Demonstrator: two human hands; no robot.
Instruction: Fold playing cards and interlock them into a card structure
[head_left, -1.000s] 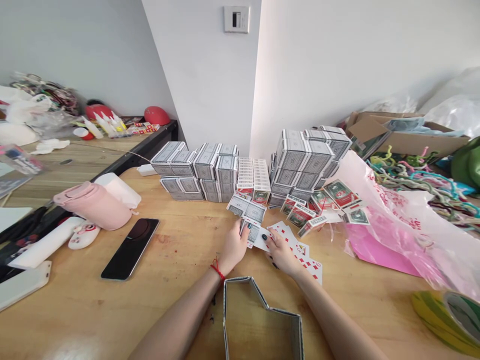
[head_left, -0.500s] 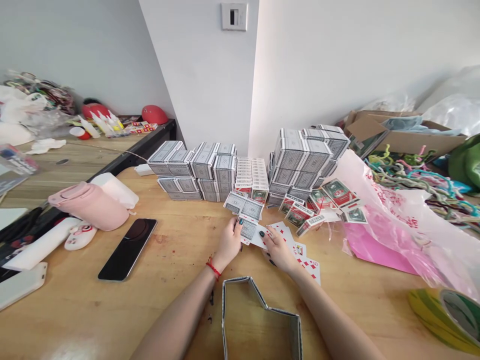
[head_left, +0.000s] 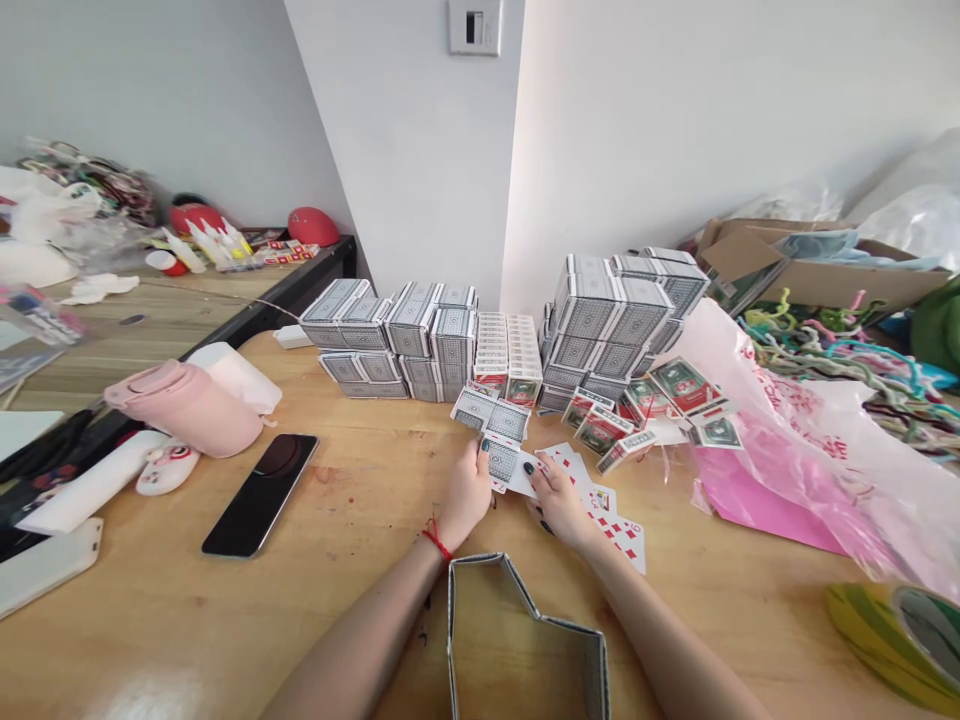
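My left hand (head_left: 466, 490) grips a piece made of folded, joined playing cards (head_left: 491, 415) with grey patterned backs. The fingers of my right hand (head_left: 556, 500) pinch a white playing card (head_left: 523, 474), whose left end meets the joined piece. Loose playing cards (head_left: 619, 535) with red diamonds lie face up on the table beside and partly under my right hand. Between my forearms stands an open angular frame of joined cards (head_left: 537, 612), cut off by the bottom edge.
Stacked card blocks (head_left: 431, 335) and a taller stack (head_left: 611, 320) line the wall. Card boxes (head_left: 600, 425) lie right of centre, near a pink plastic bag (head_left: 757, 440). A phone (head_left: 260, 495) and pink tumbler (head_left: 191, 405) are left; yellow tape (head_left: 862, 630) is at lower right.
The whole view has shifted slightly, with things sitting a little farther right. Both hands keep nearly the same hold on the joined cards and the white card.
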